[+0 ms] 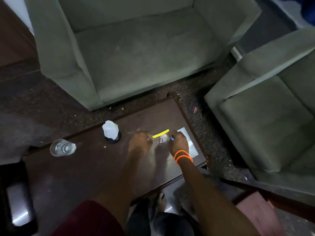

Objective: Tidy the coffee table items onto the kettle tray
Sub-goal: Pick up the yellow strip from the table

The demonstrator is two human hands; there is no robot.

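Yellow strip (160, 134) lies on dark desk (71, 176), long axis running 8 to 2 o'clock, between both hands. Left hand (139, 142) pinches its 8 o'clock end; right hand (179, 142) curls beside 2 o'clock end, gripping small blue item (172, 138). Kettle tray not identifiable. Glass (62, 147) far off at 9 o'clock.

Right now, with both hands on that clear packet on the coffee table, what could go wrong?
1. The drinking glass stands right at the table's far-left edge; a bump from an arm could likely tip it to the floor.
2. The clear packet with the yellow strip is pinched between the left hand and right hand; pulling apart might tear it.
3. The white-wrapped cup stands close to the left hand and could be knocked.
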